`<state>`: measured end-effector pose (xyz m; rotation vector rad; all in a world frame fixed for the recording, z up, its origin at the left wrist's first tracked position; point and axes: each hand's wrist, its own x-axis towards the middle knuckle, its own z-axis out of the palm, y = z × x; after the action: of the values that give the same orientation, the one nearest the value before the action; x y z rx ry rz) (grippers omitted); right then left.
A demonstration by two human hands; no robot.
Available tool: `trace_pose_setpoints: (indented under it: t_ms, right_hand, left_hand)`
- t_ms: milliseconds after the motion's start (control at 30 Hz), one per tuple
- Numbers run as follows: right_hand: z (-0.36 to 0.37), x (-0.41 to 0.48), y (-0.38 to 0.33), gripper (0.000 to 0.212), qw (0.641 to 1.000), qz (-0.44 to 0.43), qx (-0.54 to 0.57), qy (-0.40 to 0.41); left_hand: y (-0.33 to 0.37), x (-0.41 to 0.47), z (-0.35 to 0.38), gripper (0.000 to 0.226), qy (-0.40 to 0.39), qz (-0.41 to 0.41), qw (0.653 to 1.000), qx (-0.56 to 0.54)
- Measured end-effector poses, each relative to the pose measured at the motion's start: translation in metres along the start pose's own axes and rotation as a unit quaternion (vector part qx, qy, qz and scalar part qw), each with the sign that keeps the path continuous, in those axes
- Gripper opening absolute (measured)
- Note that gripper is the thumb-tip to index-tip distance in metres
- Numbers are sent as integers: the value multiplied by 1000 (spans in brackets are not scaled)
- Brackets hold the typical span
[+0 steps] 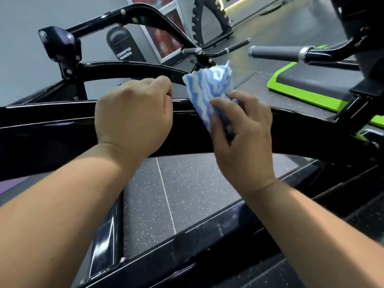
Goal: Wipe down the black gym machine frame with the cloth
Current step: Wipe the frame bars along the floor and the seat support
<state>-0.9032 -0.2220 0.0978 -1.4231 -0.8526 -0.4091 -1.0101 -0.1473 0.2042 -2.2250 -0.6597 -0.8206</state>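
Black machine frame stretched across the view above speckled floor, green-edged pad seen at right, left hand curled at the frame's top edge — grip cannot be told, right hand closed in a pinch on the cloth — blue-and-white, held up just above the frame.

Person's body only, quick pass. Bare left hand showed a broad back with rounded knuckles, shallow tendon ridges and a crease line across the wrist. Bare left forearm was uncovered from the wrist down to the lower left edge; it looked smooth and bulked up toward the wide-angle lens. Bare right hand showed joint folds on the fingers, slightly blurred fingertips and a wrist crease too. Bare right forearm was likewise uncovered to the lower right edge, smooth and widening near the camera.
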Motion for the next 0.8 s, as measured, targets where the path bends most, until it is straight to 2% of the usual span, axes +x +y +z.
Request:
trace_pose_setpoints:
  t_ms: [167,200,267,333,400,533,600,700,733,800]
  right_hand:
    - [12,-35,17,34,998,-62,16,-10]
    - [9,-36,31,38,999,-42,10,-14]
    - [-1,-36,59,40,998,50,4,-23]
    - [-3,-38,69,28,993,117,7,-24]
    - [6,-39,58,26,993,117,9,-19]
    - [16,-48,42,55,997,60,34,-31]
    - [8,-52,62,52,993,110,31,-28]
    - [3,-44,87,35,968,241,61,16]
    - [2,-37,90,35,953,293,71,31]
    - [2,-25,86,38,940,337,37,41]
  left_hand:
    - [-2,-3,0,29,7,11,1000,-2]
    - [0,-3,0,30,0,6,1000,-3]
    - [2,1,-2,29,-16,-6,1000,-7]
    - [8,6,-3,26,-45,-9,999,-21]
    - [25,17,5,26,-83,20,995,-51]
    - [58,34,36,22,-154,125,979,-38]
    - [62,39,47,23,-176,118,976,-58]
    - [69,36,49,20,-197,175,965,-20]
    - [73,36,48,21,-207,175,963,-11]
    - [81,35,45,24,-216,170,961,-18]
